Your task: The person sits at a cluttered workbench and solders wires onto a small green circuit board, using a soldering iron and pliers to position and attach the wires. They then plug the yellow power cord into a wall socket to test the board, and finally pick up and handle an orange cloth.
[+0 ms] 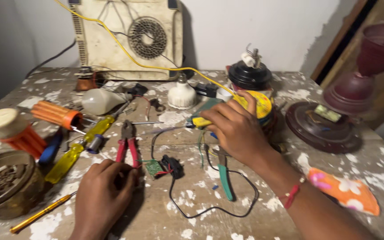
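Soft, even light falls across the paint-flecked wooden bench (227, 222), moderately bright, with no hard glare. The left hand (101, 195) throws a faint shadow to its right side. The white wall (254, 26) looks dull and greyish. The maroon plastic base (361, 84) at the right edge is slightly smeared, and the picture stretches toward the corners.

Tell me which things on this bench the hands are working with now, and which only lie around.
In use:
left hand beside small green circuit board
right hand on yellow-handled tool

Lying about:
red-handled pliers
yellow screwdriver
white bulb
green-handled cutter
orange flowered cloth
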